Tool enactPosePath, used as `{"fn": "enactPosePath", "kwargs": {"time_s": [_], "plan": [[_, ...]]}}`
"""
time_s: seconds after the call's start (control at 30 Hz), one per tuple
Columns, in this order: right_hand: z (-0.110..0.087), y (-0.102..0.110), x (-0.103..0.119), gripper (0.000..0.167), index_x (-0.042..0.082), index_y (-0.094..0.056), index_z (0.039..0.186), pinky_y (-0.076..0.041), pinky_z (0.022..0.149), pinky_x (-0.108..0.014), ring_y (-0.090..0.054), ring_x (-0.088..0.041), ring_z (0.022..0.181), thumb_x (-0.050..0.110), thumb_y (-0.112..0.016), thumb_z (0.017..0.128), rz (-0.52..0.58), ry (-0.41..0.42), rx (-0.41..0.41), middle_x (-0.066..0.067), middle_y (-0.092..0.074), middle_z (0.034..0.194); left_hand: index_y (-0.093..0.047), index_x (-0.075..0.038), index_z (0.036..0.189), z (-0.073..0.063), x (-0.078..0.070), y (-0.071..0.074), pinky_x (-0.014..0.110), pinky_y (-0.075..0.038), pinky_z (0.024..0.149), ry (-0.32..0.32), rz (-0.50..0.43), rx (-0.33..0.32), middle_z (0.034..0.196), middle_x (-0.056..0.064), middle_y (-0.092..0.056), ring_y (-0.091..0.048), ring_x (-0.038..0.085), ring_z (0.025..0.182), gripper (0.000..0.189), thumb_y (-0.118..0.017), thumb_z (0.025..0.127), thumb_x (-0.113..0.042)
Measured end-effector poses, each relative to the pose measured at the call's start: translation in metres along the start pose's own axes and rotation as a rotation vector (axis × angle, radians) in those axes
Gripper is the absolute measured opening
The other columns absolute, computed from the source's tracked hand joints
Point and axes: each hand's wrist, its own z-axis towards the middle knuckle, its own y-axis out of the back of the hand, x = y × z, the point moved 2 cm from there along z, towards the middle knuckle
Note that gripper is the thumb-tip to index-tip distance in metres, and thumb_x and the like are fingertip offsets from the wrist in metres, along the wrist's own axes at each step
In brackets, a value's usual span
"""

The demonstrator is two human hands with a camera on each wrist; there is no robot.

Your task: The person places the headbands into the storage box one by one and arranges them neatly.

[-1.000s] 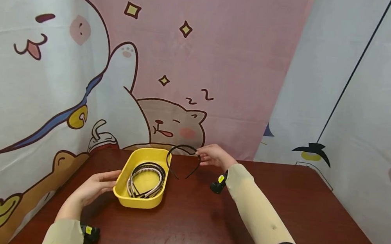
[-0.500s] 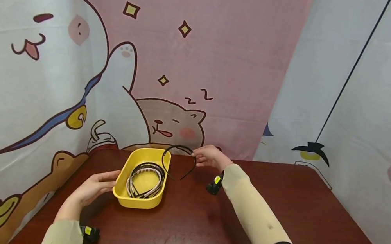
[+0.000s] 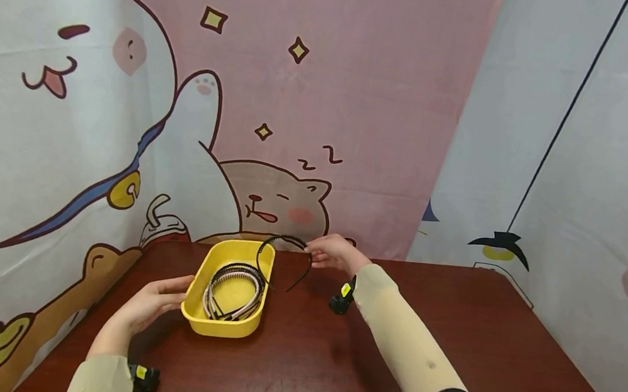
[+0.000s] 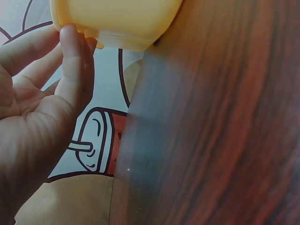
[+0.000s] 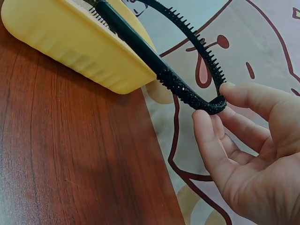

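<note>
My right hand [image 3: 335, 252] pinches a black toothed hairband [image 5: 180, 93] between thumb and fingertips. Small shiny beads cover part of its outer side. The hairband is held up with its ends pointing down, overlapping the right rim of a yellow plastic basket [image 3: 222, 328] in the head view. Inside that basket lie several black and pale pinkish hairbands [image 3: 207, 299], nested together. At the basket's left side, my left hand [image 3: 152, 301] touches the outer wall near the rim with extended fingers; the left wrist view shows its fingertips [image 4: 69, 35] against the yellow plastic.
The basket stands on a dark red-brown wooden table [image 3: 297, 371], toward its far left. Behind and beside the table hang cloth backdrops [image 3: 382, 133] with cartoon animals. Each wrist wears a small black camera [image 3: 341, 301].
My right hand has moved slightly left with the hairband, so that it overlaps more of the basket's rim. The left hand and the basket have stayed put.
</note>
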Motion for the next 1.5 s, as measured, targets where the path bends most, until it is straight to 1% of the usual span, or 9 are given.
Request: {"fn": "enactPosePath", "kwargs": {"time_s": [0.23, 0.33, 0.47, 0.57, 0.87, 1.03, 1.2, 1.27, 1.5], "plan": [[0.001, -0.009, 0.005, 0.042, -0.009, -0.056, 0.129, -0.057, 0.070, -0.033, -0.057, -0.011, 0.065, 0.003, -0.065, 0.089, 0.009, 0.009, 0.005, -0.005, -0.057, 0.079, -0.033, 0.008, 0.146, 0.000, -0.002, 0.000, 0.027, -0.049, 0.090, 0.008, -0.002, -0.008, 0.148, 0.030, -0.033, -0.057, 0.017, 0.116, 0.059, -0.059, 0.095, -0.008], [0.000, -0.013, 0.007, 0.041, -0.008, -0.059, 0.126, -0.056, 0.075, -0.036, -0.057, -0.013, 0.067, 0.004, -0.067, 0.088, 0.007, 0.006, -0.004, -0.006, -0.058, 0.082, -0.032, 0.009, 0.146, -0.001, -0.003, -0.001, 0.028, -0.049, 0.090, 0.004, -0.007, -0.005, 0.148, 0.030, -0.033, -0.057, 0.018, 0.116, 0.059, -0.059, 0.095, -0.007], [0.000, -0.019, 0.009, 0.039, -0.007, -0.061, 0.124, -0.053, 0.086, -0.043, -0.057, -0.015, 0.070, 0.004, -0.068, 0.087, 0.002, 0.006, -0.003, -0.008, -0.057, 0.085, -0.032, 0.008, 0.146, -0.001, -0.003, -0.001, 0.027, -0.049, 0.090, 0.007, -0.011, -0.006, 0.148, 0.030, -0.033, -0.057, 0.018, 0.117, 0.059, -0.059, 0.095, -0.007], [0.002, -0.023, 0.009, 0.038, -0.007, -0.062, 0.123, -0.051, 0.089, -0.046, -0.057, -0.016, 0.070, 0.004, -0.068, 0.086, 0.006, 0.007, -0.002, -0.008, -0.057, 0.085, -0.032, 0.009, 0.146, -0.001, -0.003, -0.002, 0.027, -0.049, 0.090, 0.006, -0.007, -0.005, 0.148, 0.030, -0.033, -0.057, 0.018, 0.117, 0.059, -0.059, 0.095, -0.007], [0.005, -0.036, 0.010, 0.039, -0.008, -0.061, 0.122, -0.057, 0.071, -0.036, -0.057, -0.018, 0.070, 0.003, -0.069, 0.086, 0.009, 0.016, 0.003, -0.009, -0.059, 0.086, -0.033, 0.009, 0.146, -0.002, -0.003, -0.002, 0.026, -0.049, 0.090, 0.006, -0.001, -0.004, 0.147, 0.030, -0.034, -0.057, 0.016, 0.116, 0.058, -0.058, 0.096, -0.007], [0.007, -0.044, 0.011, 0.034, -0.007, -0.063, 0.118, -0.057, 0.072, -0.036, -0.057, -0.019, 0.069, 0.003, -0.069, 0.085, 0.009, 0.016, 0.000, -0.009, -0.059, 0.084, -0.033, 0.008, 0.146, -0.001, -0.003, -0.001, 0.027, -0.049, 0.091, 0.007, -0.001, -0.006, 0.147, 0.030, -0.034, -0.057, 0.017, 0.116, 0.058, -0.058, 0.096, -0.008], [0.010, -0.053, 0.011, 0.036, -0.007, -0.063, 0.119, -0.055, 0.080, -0.042, -0.056, -0.019, 0.069, 0.002, -0.070, 0.085, 0.005, 0.016, 0.011, -0.009, -0.058, 0.085, -0.033, 0.009, 0.146, -0.001, -0.001, 0.000, 0.027, -0.049, 0.090, 0.007, -0.007, -0.007, 0.147, 0.030, -0.034, -0.058, 0.015, 0.115, 0.059, -0.059, 0.096, -0.008], [0.010, -0.056, 0.012, 0.037, -0.008, -0.062, 0.120, -0.055, 0.081, -0.042, -0.056, -0.018, 0.068, 0.002, -0.070, 0.085, 0.002, 0.013, 0.015, -0.009, -0.058, 0.083, -0.033, 0.009, 0.146, -0.001, 0.000, 0.000, 0.027, -0.049, 0.090, 0.002, -0.010, -0.003, 0.147, 0.030, -0.034, -0.058, 0.015, 0.115, 0.059, -0.058, 0.096, -0.008], [0.011, -0.064, 0.016, 0.043, -0.009, -0.058, 0.127, -0.057, 0.068, -0.034, -0.056, -0.016, 0.065, 0.003, -0.067, 0.087, -0.030, 0.026, 0.022, -0.007, -0.057, 0.080, -0.033, 0.008, 0.146, 0.001, 0.000, 0.001, 0.028, -0.050, 0.090, 0.002, -0.008, -0.008, 0.147, 0.030, -0.034, -0.058, 0.017, 0.116, 0.059, -0.059, 0.096, -0.007]]}}
